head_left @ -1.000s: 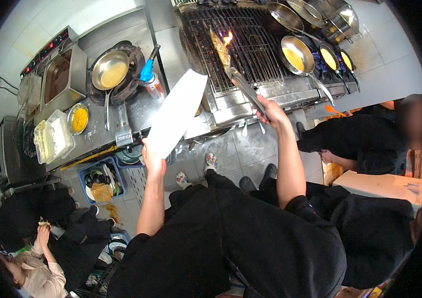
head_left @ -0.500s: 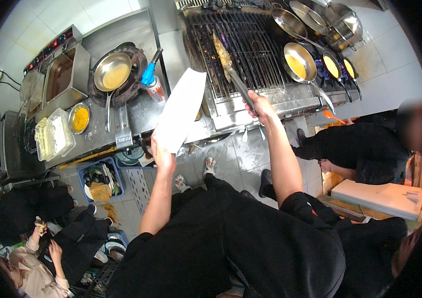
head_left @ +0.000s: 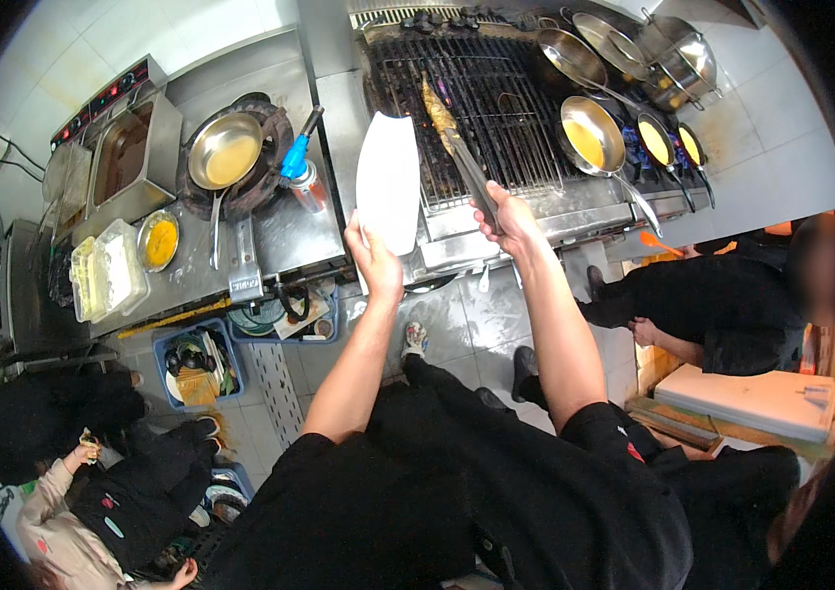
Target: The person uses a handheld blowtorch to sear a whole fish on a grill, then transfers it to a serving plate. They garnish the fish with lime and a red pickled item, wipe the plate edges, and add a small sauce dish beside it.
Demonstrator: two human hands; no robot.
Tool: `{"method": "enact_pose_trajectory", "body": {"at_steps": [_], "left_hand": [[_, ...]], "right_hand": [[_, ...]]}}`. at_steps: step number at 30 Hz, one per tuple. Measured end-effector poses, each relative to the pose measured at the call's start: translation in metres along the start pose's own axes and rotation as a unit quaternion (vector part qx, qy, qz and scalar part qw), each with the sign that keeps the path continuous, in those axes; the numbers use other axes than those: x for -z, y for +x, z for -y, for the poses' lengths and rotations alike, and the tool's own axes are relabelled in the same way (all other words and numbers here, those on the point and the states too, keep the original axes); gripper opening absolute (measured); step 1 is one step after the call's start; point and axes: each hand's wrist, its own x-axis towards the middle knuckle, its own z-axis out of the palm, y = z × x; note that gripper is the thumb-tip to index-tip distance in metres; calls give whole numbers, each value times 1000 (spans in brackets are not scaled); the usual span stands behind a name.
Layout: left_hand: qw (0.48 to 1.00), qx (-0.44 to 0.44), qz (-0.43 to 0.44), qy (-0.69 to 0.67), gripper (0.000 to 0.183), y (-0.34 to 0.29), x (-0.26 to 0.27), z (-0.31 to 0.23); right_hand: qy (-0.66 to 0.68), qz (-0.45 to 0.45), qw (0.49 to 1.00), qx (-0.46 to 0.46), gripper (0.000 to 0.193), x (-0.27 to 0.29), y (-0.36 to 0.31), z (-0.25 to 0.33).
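Observation:
My left hand is closed on the lower end of a long white plate, which is held tilted beside the grill's left edge. My right hand grips a pair of dark metal tongs. The tongs reach over the black bars of the grill and meet a long, browned piece of food, which looks like a grilled fish. Their tips are at its near end; I cannot tell whether it is lifted off the bars.
Left of the plate stand a blue-headed gas torch and a steel pan with yellow liquid. Several pans sit right of the grill. Co-workers stand at right and lower left. A blue basket is on the floor.
The white plate has swung more upright and moved right, closer to the grill and the food. My right hand with the tongs has shifted slightly left.

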Motion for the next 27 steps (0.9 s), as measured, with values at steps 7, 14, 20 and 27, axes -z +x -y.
{"method": "enact_pose_trajectory", "body": {"at_steps": [7,14,20,27], "left_hand": [[999,-18,21,39,40,-2,-46,-4],[998,4,31,45,44,-12,-70,9],[999,21,47,-7,45,-13,-74,28],[992,47,79,-89,49,-9,-71,48]], "right_hand": [[15,9,1000,3,44,-6,1,6],[17,20,999,29,44,-14,-10,1],[8,19,1000,10,44,-12,-28,-2],[8,25,999,-18,44,-10,-70,-16]]}}
